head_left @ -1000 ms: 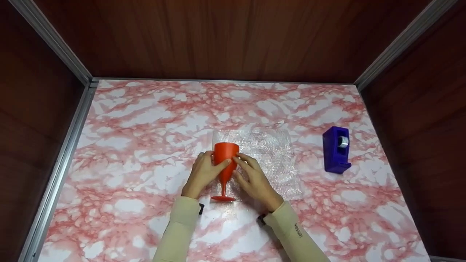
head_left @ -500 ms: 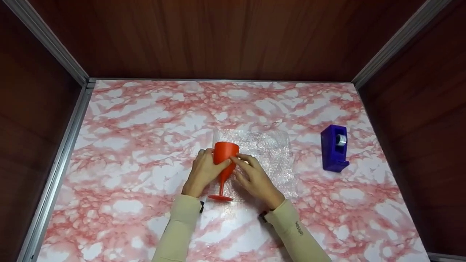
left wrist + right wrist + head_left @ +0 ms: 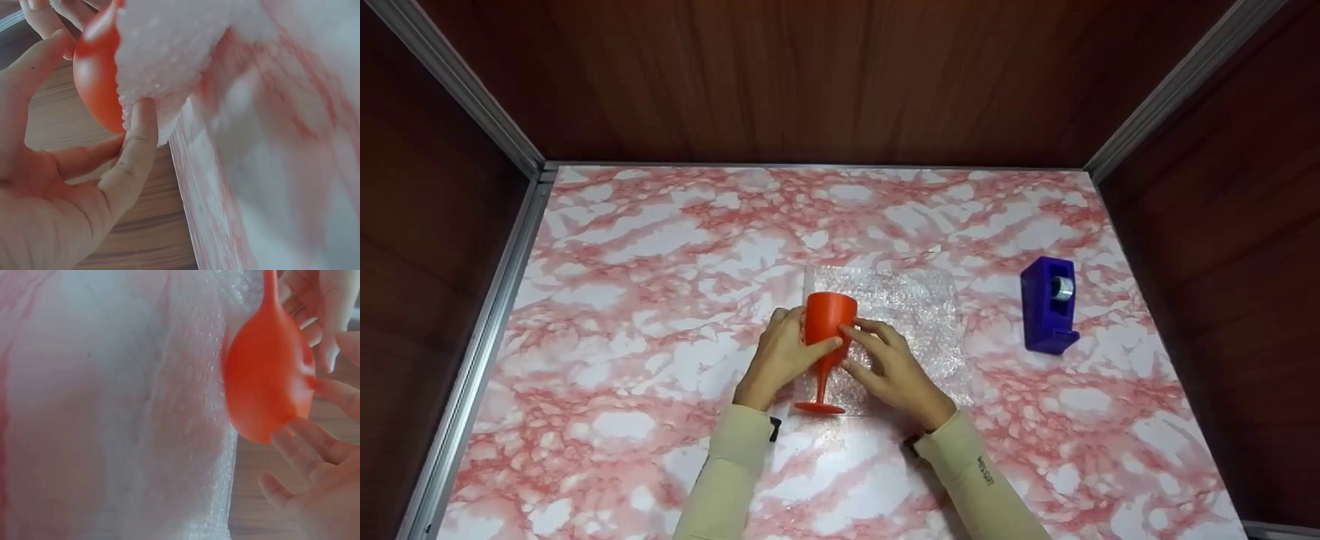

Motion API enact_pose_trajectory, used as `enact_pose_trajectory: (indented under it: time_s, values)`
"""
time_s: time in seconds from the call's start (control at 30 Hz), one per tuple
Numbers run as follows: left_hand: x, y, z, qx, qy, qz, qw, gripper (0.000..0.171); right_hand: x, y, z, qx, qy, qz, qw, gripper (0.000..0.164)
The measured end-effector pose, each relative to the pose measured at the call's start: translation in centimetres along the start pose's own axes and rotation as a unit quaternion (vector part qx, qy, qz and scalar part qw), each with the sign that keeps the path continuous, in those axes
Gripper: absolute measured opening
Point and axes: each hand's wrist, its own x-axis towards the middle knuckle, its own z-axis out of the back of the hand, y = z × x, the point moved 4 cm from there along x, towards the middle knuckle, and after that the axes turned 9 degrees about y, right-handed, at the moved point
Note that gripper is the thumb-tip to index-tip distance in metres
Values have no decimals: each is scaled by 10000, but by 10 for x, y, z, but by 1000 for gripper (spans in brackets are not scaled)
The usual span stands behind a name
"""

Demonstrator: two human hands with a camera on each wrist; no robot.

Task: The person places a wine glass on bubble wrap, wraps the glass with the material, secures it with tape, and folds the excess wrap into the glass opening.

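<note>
An orange-red plastic goblet (image 3: 828,322) lies on its side on a sheet of clear bubble wrap (image 3: 919,322), rim away from me and foot toward me. My left hand (image 3: 781,352) grips the bowl from the left, thumb across its top. In the left wrist view, a finger (image 3: 140,132) of that hand presses the wrap's edge against the bowl. My right hand (image 3: 896,371) lies on the other side, fingers extended. Its fingertips (image 3: 281,436) touch the bowl's side in the right wrist view.
A purple tape dispenser (image 3: 1046,307) with a roll of clear tape stands to the right. The red-and-white marbled table (image 3: 660,247) is bordered by dark wood panels (image 3: 825,82) and metal rails (image 3: 457,82) at the back and sides.
The goblet has rolled slightly, its foot swinging left and then back right, and its bowl sits a little further right. My right hand has eased slightly rightward; the left keeps its hold.
</note>
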Motion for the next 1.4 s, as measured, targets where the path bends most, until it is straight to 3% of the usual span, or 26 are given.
enact_pose_trajectory:
  time_s: [0.17,0.33,0.47,0.57,0.9,1.2,1.4]
  values:
    - [-2,2,-1,-179,39,-297,9994,71,-1,-3,1,91,63,-24,9999,53]
    - [-2,1,0,-358,-52,-796,9962,56,-4,-7,2,285,107,-84,9995,54]
    - [-2,-2,1,-257,-212,-1116,9932,42,-9,-11,1,520,48,-35,9986,56]
    - [-2,-2,1,-229,-317,-1280,9910,42,-12,-14,0,700,16,2,9975,56]
    - [0,3,-2,-580,-519,-1374,9875,43,-17,-17,-2,1162,38,-70,9932,59]
    - [1,6,-5,-755,-410,-1384,9866,42,-17,-17,1,928,-247,81,9953,56]
    - [2,5,-6,-958,-341,-1542,9828,42,-17,-16,-3,1139,4,-52,9935,67]
